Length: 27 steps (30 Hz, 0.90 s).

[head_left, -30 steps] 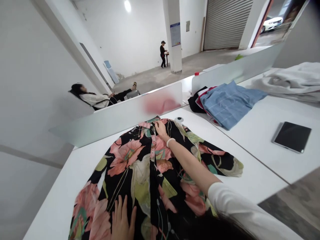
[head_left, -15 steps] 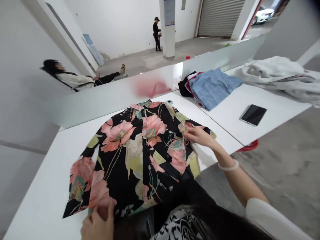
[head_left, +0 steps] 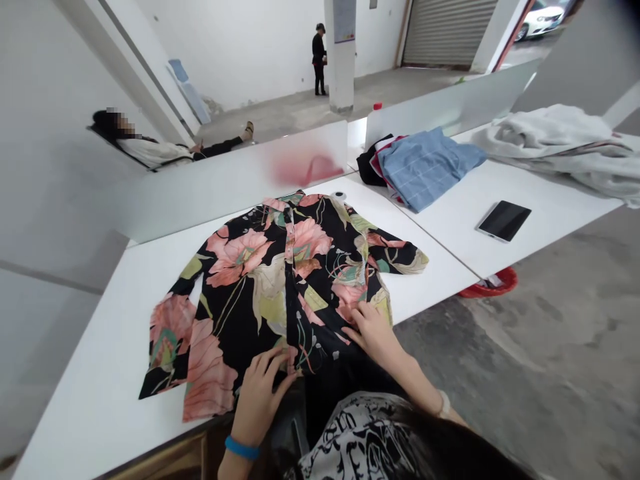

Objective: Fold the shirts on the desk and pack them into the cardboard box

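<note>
A black long-sleeved shirt [head_left: 240, 293] with large pink flowers and green leaves lies front up on a white table [head_left: 100, 333], its collar pointing away from me. My left hand [head_left: 263, 390] is at the bottom hem by the button strip, thumb and fingers closed on the cloth. On the shirt's lower right front rests my right hand [head_left: 373, 330], its fingers apart and touching the fabric. The shirt's right-side sleeve bends outward over the table; the left-side one hangs down toward the near edge. Part of the hem is hidden behind my hands.
Folded clothes [head_left: 425, 167] with a blue piece on top, a tablet-like device [head_left: 504, 221] and pale grey cloth [head_left: 555, 140] lie to the right. A frosted divider [head_left: 225, 180] borders the table's back. Below the edge is a red basket [head_left: 493, 285]. Two people are beyond.
My right hand has left the right-side sleeve and come down onto the lower front. My left hand has moved right along the hem to the button strip. The right-side sleeve now lies free.
</note>
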Tool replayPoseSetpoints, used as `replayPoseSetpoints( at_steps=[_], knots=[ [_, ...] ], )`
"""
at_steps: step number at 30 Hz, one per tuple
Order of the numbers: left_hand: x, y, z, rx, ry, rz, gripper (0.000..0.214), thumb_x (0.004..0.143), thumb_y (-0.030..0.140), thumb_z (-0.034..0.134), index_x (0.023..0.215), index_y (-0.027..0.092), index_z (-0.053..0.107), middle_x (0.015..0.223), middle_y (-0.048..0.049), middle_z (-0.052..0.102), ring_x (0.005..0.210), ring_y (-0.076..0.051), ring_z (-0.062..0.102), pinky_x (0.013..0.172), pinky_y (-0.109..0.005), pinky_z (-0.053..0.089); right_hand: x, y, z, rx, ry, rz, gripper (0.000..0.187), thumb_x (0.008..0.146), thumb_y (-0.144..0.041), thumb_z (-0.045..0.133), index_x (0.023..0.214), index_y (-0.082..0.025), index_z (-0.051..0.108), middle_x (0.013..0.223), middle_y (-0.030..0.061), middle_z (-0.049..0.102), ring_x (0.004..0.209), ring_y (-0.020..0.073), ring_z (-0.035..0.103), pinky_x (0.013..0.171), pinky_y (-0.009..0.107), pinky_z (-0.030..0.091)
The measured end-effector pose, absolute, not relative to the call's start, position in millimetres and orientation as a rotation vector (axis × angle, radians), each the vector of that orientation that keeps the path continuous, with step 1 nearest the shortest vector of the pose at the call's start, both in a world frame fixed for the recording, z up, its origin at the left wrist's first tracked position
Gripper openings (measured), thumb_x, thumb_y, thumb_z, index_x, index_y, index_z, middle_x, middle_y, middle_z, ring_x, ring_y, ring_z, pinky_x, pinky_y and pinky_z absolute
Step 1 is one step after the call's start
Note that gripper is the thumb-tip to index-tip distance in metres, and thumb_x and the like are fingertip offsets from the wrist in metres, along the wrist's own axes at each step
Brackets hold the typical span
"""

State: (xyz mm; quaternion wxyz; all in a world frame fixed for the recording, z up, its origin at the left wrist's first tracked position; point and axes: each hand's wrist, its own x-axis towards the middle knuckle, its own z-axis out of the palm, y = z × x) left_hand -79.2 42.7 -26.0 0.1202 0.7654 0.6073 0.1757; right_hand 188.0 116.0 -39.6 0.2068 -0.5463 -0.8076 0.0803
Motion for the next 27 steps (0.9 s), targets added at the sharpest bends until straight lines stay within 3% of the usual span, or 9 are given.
replayPoseSetpoints(
  at_steps=[6,12,15,18,24,27],
  knots=[
    [-89.9,37.8,-24.3,2.088,1.809,0.753,0.022,0.088,0.036,0.048,0.084,0.022,0.065,0.098,-0.0048,0.068,0.093,-0.019,0.062,0.083,-0.034,0.051,180.2,124.7,-37.8,-1.474,-2.314,0.200,0.014,0.091,-0.025,0.049,0.093,-0.019,0.061,0.092,0.0091,0.063,0.082,0.0224,0.059,0.072,0.034,0.043],
    [-78.4,43.1,-3.0,1.651,2.108,1.131,0.034,0.085,0.051,0.047,0.087,0.019,0.058,0.084,-0.0050,0.066,0.079,-0.018,0.063,0.071,-0.029,0.051,172.8,119.6,-46.2,-1.512,-2.311,0.204,0.031,0.082,-0.037,0.064,0.104,-0.017,0.058,0.094,0.0106,0.064,0.085,0.0256,0.061,0.073,0.036,0.044],
    [-77.1,49.8,7.6,1.539,2.117,1.294,0.038,0.082,0.055,0.047,0.085,0.019,0.054,0.078,-0.0039,0.062,0.075,-0.017,0.062,0.069,-0.027,0.050,169.5,119.4,-43.1,-1.530,-2.321,0.205,0.016,0.081,-0.025,0.065,0.094,-0.018,0.059,0.093,0.0097,0.063,0.088,0.0252,0.060,0.075,0.036,0.043],
    [-78.8,55.4,16.5,1.540,2.096,1.368,0.037,0.082,0.054,0.049,0.086,0.018,0.053,0.079,-0.0041,0.062,0.076,-0.017,0.062,0.070,-0.027,0.051,164.8,118.6,-26.8,-1.449,-2.294,0.213,0.001,0.085,-0.020,0.058,0.085,-0.020,0.058,0.090,0.0075,0.061,0.088,0.0237,0.056,0.076,0.035,0.041],
    [-81.4,57.4,31.4,1.609,2.228,1.416,0.035,0.081,0.051,0.052,0.088,0.017,0.057,0.084,-0.0068,0.066,0.078,-0.017,0.064,0.070,-0.026,0.051,125.4,110.5,-0.8,-1.067,-2.497,0.233,0.008,0.089,-0.017,0.049,0.089,-0.020,0.056,0.085,0.0052,0.057,0.078,0.0189,0.048,0.068,0.032,0.035],
    [-75.8,58.2,37.0,1.876,2.111,1.297,0.027,0.085,0.041,0.051,0.092,0.018,0.061,0.089,-0.0058,0.069,0.084,-0.017,0.065,0.076,-0.026,0.052,101.3,105.8,-1.3,-0.800,-2.646,0.257,0.009,0.091,-0.020,0.048,0.092,-0.017,0.056,0.087,0.0054,0.057,0.079,0.0183,0.048,0.068,0.031,0.035]
  ],
)
